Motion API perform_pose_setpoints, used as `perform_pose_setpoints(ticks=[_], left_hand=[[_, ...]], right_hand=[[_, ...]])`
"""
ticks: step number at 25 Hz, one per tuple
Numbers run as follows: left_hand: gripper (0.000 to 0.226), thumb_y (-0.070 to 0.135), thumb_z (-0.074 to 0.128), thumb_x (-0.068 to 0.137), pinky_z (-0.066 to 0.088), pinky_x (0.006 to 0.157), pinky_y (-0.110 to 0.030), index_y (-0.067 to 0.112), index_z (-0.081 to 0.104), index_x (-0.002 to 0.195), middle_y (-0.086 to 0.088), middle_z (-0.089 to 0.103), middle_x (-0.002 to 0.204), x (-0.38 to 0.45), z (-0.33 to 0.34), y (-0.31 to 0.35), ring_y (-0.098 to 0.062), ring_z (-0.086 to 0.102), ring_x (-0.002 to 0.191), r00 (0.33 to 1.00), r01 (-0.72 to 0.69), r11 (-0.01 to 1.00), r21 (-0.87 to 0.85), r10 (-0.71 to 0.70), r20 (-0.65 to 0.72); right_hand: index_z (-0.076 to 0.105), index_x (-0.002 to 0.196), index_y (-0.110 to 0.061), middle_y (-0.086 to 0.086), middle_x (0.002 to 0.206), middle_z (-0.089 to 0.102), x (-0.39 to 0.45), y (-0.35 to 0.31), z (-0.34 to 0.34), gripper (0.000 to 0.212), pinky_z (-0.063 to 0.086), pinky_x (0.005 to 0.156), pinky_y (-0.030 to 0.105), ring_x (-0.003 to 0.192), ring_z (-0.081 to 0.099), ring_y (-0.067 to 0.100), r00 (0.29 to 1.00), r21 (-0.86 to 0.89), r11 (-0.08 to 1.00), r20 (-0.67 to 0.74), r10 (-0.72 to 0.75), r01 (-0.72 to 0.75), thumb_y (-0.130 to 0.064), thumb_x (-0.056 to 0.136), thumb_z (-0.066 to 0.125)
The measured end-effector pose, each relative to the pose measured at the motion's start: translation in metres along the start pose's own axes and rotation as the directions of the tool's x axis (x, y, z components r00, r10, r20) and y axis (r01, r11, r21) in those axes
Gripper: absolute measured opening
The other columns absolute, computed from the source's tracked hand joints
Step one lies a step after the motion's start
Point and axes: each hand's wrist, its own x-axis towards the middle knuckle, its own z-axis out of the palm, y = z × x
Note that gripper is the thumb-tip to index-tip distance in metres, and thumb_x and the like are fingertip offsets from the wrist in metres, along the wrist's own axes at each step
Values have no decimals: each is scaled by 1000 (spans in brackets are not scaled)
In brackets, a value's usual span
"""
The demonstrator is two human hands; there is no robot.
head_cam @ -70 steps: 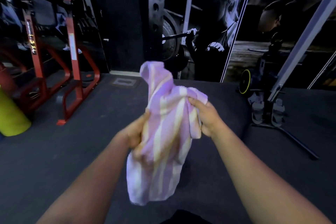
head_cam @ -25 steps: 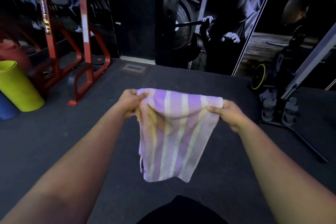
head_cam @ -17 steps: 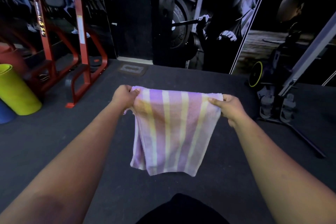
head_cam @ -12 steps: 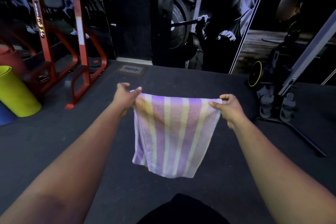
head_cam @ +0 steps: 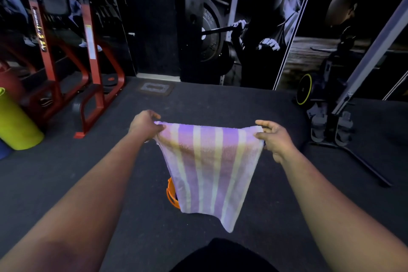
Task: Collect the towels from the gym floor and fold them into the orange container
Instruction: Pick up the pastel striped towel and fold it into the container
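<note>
hands, left [head_cam: 144,123] and right [head_cam: 273,137], pinch the striped towel's [head_cam: 209,168] top corners above the orange container [head_cam: 171,193].

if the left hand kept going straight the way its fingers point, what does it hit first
The left hand pinches the towel corner, fingers pointing right along the top edge, so probably only more towel, then the right hand at the far corner. Depth is unclear.

Fuzzy terry-cloth towel [head_cam: 212,168]; matt, grainy rubber floor [head_cam: 66,174].
</note>
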Motion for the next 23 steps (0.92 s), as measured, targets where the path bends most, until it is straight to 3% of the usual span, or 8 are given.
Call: perform_pose_setpoints(ticks=[3, 7, 9, 12, 15, 17, 20, 23], left_hand=[[21, 17, 72, 90, 47, 64, -28, 21, 70, 111, -6, 70, 109, 2, 8, 4, -24, 64, 85, 997, -69, 997, -43, 68, -37], [41, -4, 67, 91, 52, 65, -14, 17, 65, 126, -8, 68, 106, -9, 16, 10, -19, 62, 89, 977, -141, 886, -443, 196, 81], [46, -8, 69, 86, 52, 70, -17, 11, 67, 127, -6, 69, 103, -5, 18, 10, -17, 64, 87, 967, -218, 923, -319, 248, 58], [33, 6, 67, 86, 53, 85, -36, 19, 76, 115, -7, 72, 109, 4, 17, 9, -28, 68, 105, 934, -350, 926, 141, 356, -18], [25, 18, 60, 93, 45, 92, -52, 23, 73, 114, -8, 61, 114, 0, 19, 14, -33, 55, 115, 942, -283, 869, 405, 331, -54], [22, 24, 59, 94, 39, 97, -56, 23, 69, 114, -7, 53, 121, 1, 24, 15, -32, 45, 122, 949, -218, 883, 416, 292, -123], [24, 40, 59, 86, 48, 89, -44, 18, 66, 96, -3, 63, 105, 11, 13, 17, -28, 59, 106, 981, -188, 979, -75, 183, -70], [18, 23, 61, 99, 44, 60, -30, 19, 62, 81, 9, 60, 60, 3, 1, 36, -9, 56, 54, 989, -123, 754, -645, 146, -18]], right_hand=[[68, 120, -11, 10, 98, 72, -1, -1, -1, 39, 56, 70, 36, 82, 67, 17, 996, 92, 993, -48, -71, 75, 11, 88, 63], [69, 120, -10, 13, 105, 73, 4, 0, -8, 44, 58, 75, 27, 86, 69, 14, 984, 10, 985, -60, -169, 170, 15, 84, 63], [68, 123, -8, 10, 109, 72, 4, -1, -11, 49, 56, 77, 19, 89, 68, 12, 971, -118, 966, -30, -235, 230, 16, 80, 65], [74, 113, -19, -2, 111, 69, 7, -1, -11, 42, 49, 79, 21, 95, 63, 10, 929, -543, 786, -31, -369, 294, 2, 77, 68], [75, 87, -31, -9, 94, 69, 8, -3, -15, 22, 53, 68, 31, 81, 65, 13, 932, -687, 685, -32, -361, 242, -14, 76, 66], [74, 80, -29, -8, 90, 65, 9, -3, -17, 13, 50, 65, 30, 80, 62, 14, 928, -694, 672, -14, -372, 259, -18, 77, 69], [67, 75, -16, -2, 87, 58, 16, -9, -22, 8, 42, 67, 28, 79, 57, 15, 929, -567, 773, -36, -368, 285, -17, 80, 74], [63, 89, -18, -2, 86, 64, 12, -30, -24, 8, 48, 74, 33, 80, 60, 12, 954, 47, 953, -29, -298, 299, -16, 90, 70]])
